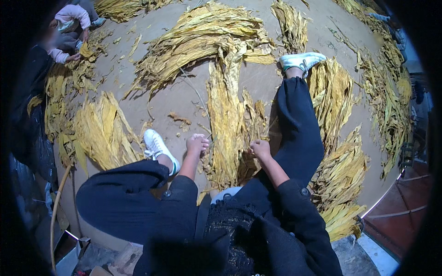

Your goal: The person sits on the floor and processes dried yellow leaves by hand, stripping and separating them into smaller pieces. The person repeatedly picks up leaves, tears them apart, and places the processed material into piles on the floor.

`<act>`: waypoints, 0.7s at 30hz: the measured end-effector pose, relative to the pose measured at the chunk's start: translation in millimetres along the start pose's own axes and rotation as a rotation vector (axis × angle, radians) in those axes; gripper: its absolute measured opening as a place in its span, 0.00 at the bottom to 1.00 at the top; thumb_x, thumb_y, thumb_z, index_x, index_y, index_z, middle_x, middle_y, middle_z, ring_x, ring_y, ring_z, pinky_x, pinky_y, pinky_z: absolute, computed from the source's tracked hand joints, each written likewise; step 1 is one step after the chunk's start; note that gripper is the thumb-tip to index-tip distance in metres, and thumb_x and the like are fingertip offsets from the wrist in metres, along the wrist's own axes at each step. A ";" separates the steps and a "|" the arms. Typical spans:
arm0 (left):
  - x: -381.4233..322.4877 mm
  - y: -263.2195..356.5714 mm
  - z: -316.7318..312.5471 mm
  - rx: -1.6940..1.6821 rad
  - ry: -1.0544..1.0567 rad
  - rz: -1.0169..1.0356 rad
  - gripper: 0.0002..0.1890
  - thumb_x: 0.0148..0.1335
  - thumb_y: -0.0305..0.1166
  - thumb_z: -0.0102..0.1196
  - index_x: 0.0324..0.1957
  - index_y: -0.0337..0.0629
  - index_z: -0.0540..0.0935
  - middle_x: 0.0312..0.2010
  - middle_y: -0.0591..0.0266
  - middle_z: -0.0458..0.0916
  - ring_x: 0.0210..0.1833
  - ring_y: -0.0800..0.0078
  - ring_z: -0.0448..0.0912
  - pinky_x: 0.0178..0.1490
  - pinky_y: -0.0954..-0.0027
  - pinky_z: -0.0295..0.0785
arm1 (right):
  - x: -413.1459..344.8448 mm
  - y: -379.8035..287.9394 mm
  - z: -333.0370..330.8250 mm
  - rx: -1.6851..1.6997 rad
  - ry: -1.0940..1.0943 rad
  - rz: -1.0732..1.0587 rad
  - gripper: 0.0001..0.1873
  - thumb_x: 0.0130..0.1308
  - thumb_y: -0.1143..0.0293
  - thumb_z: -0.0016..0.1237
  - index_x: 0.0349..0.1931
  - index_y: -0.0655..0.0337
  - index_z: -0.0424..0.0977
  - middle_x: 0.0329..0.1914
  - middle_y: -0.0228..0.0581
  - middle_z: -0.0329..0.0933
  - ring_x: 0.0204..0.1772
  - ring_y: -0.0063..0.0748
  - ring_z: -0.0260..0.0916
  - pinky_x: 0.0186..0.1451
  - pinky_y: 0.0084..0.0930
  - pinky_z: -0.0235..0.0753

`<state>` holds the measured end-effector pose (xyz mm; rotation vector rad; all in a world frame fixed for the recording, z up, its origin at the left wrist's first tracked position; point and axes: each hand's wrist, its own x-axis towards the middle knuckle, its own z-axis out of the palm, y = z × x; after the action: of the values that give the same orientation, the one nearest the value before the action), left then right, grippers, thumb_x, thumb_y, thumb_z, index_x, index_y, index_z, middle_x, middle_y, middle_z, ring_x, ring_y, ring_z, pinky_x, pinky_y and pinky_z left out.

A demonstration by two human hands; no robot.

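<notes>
Between my legs a long pile of dried yellow leaves [225, 117], which look like tobacco, runs away from me over the floor. My left hand [198, 143] is at its left edge, fingers curled; a thin stalk [197, 90] reaches down towards it. On the pile's right side is my right hand [259, 149], fingers bent in, close to smaller, browner leaves [253, 110]. Whether either hand pinches anything is too small to tell. A wide, curved heap of the same leaves [203, 38] lies across the far end of the pile.
More leaf bundles lie at left [103, 132] and at right beyond my leg [331, 100]. A person in a pink top [70, 17] crouches at upper left, handling leaves. Another person [397, 34] is at the far right rim. A curved cane [58, 203] stands at lower left.
</notes>
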<state>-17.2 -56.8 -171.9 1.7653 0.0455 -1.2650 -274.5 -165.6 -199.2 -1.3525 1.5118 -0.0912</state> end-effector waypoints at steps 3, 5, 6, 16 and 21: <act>-7.9 -3.9 -15.6 0.007 0.010 -0.040 0.07 0.60 0.28 0.45 0.38 0.38 0.74 0.26 0.57 0.80 0.19 0.76 0.76 0.18 0.78 0.70 | 5.0 22.0 31.2 0.060 -0.112 0.038 0.04 0.56 0.75 0.45 0.31 0.61 0.73 0.21 0.34 0.73 0.22 0.23 0.71 0.17 0.20 0.67; -18.4 -1.2 -11.2 0.046 -0.053 -0.071 0.07 0.60 0.28 0.46 0.38 0.38 0.74 0.27 0.57 0.80 0.20 0.75 0.78 0.19 0.78 0.72 | -2.0 25.3 42.2 0.012 -0.144 0.075 0.05 0.56 0.76 0.44 0.32 0.60 0.73 0.21 0.33 0.72 0.23 0.24 0.71 0.18 0.20 0.67; -24.3 -2.0 -12.1 0.060 -0.083 -0.086 0.07 0.60 0.28 0.46 0.38 0.38 0.74 0.27 0.56 0.80 0.21 0.75 0.78 0.20 0.78 0.72 | -11.9 18.7 51.4 -0.131 -0.143 0.075 0.07 0.53 0.73 0.47 0.33 0.62 0.74 0.24 0.39 0.75 0.26 0.32 0.74 0.24 0.29 0.72; -12.1 -46.7 3.0 0.421 -0.129 0.105 0.11 0.54 0.31 0.53 0.37 0.35 0.78 0.25 0.58 0.80 0.24 0.74 0.77 0.28 0.71 0.72 | -66.2 -47.5 51.9 -0.354 0.046 0.238 0.19 0.46 0.63 0.53 0.38 0.64 0.73 0.40 0.53 0.76 0.45 0.50 0.73 0.49 0.39 0.71; -9.0 -55.1 9.2 0.606 -0.063 0.312 0.22 0.50 0.39 0.59 0.44 0.33 0.77 0.33 0.49 0.81 0.38 0.63 0.79 0.45 0.68 0.71 | -57.0 -42.7 59.6 -0.284 0.005 0.199 0.22 0.42 0.59 0.60 0.34 0.64 0.74 0.34 0.49 0.77 0.41 0.45 0.74 0.44 0.35 0.72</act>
<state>-56.0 -27.9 -201.2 2.1260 -0.6888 -1.1693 -214.5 -105.0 -162.4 -1.4123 1.7020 0.2544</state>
